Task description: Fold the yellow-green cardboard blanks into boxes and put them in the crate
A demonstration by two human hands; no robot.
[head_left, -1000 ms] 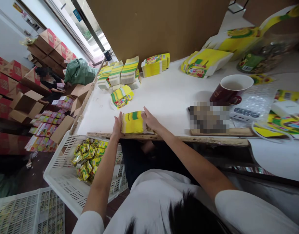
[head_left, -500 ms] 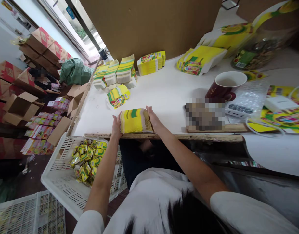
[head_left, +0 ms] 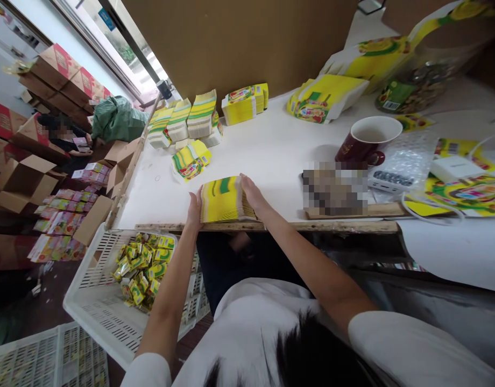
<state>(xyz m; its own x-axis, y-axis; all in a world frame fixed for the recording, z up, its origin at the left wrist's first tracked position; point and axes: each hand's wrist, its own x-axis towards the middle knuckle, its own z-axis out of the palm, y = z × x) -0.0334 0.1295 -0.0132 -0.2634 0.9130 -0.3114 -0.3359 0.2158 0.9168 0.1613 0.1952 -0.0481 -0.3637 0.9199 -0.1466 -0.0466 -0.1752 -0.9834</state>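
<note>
Though btwn L fingers (head_left: 198, 200) & R fingers (head_left: 248, 186), yellow stack (head_left: 222, 201), underside hidden.

White-topped table (head_left: 247, 156) with a wooden front edge (head_left: 352, 227); positions read clockwise from its bare middle: yellow carton stack (head_left: 243, 107), 12 o'clock; larger yellow cartons (head_left: 336, 88), 2 o'clock; dark red mug (head_left: 348, 145), 3 o'clock; blurred-out object (head_left: 334, 191), 4 o'clock; front yellow stack (head_left: 221, 200), 7 o'clock; loose cartons (head_left: 191, 159), 9 o'clock; banded stacks (head_left: 178, 121), 10 o'clock.

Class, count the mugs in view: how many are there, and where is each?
2: a dark red mug on the white table, right of the yellow stack; a dark mug near the table's far left corner. Others may be hidden.
</note>
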